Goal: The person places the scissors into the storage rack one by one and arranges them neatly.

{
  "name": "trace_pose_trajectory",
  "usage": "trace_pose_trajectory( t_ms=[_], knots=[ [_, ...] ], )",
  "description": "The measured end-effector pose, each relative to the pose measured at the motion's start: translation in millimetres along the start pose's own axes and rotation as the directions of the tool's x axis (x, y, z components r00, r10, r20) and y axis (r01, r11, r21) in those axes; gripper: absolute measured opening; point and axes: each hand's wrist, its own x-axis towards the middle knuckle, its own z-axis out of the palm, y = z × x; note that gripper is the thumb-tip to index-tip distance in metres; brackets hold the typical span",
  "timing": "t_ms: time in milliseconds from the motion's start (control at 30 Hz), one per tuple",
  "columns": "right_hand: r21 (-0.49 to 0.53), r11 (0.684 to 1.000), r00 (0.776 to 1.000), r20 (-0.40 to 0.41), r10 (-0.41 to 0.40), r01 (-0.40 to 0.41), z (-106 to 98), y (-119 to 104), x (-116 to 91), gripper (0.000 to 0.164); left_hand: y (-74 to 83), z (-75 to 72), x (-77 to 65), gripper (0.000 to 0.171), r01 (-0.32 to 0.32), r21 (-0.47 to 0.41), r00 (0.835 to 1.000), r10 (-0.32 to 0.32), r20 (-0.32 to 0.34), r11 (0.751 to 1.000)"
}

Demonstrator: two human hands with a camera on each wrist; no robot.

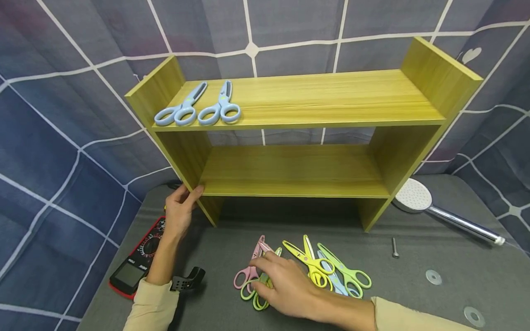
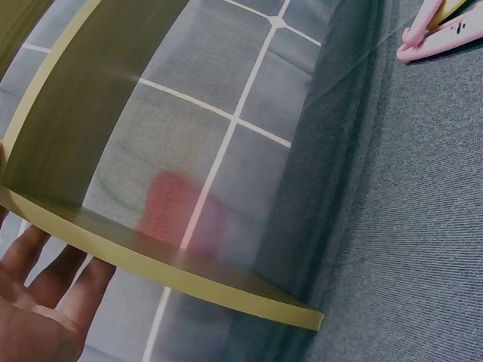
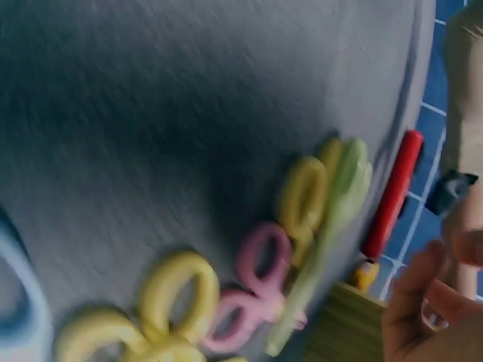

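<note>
My left hand (image 1: 179,211) grips the left side panel of a yellow wood-grain shelf (image 1: 296,171), thumb on the front by the lower board. In the left wrist view, fingers (image 2: 90,290) lie against the panel's outer side. My right hand (image 1: 285,282) hovers over pink scissors (image 1: 247,275) and green scissors (image 1: 257,301), partly covering them, with thumb and fingers apart. In the right wrist view its fingers (image 3: 413,302) stand beside the scissors with nothing between them. Yellow scissors (image 1: 310,259), more green scissors (image 1: 345,271) and blue scissors (image 1: 336,281) lie overlapping to the right.
Two blue scissors (image 1: 184,108) (image 1: 221,108) lie on the top board's left end. A red-and-black multimeter (image 1: 138,262) sits beside my left forearm. At right are a shower head (image 1: 414,195), a bolt (image 1: 395,248) and two washers (image 1: 433,277) (image 1: 469,316). A patterned curtain (image 1: 290,23) hangs behind.
</note>
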Motion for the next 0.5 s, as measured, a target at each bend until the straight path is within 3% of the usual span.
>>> trace_pose_trajectory(
  t_ms=[100, 233, 367, 500],
  knots=[
    [0.005, 0.997, 0.990, 0.124, 0.073, -0.075, 8, 4, -7, 0.038, 0.6, 0.3, -0.4, 0.033, 0.005, 0.016, 1.000, -0.005, -0.007, 1.000],
    [-0.003, 0.990, 0.963, 0.231, 0.138, -0.141, 15, 8, -11, 0.051, 1.2, 0.8, -0.7, 0.032, 0.015, 0.034, 1.000, -0.014, -0.017, 0.999],
    [-0.051, 0.984, 0.943, 0.282, 0.180, -0.172, 20, 9, -11, 0.058, 1.3, 1.5, -0.4, 0.033, 0.018, 0.026, 1.000, -0.018, -0.012, 0.999],
    [-0.102, 0.982, 0.940, 0.286, 0.184, -0.161, 23, 9, -12, 0.058, 1.1, 1.3, -1.1, 0.033, 0.017, 0.018, 1.000, -0.017, -0.008, 1.000]
  ],
)
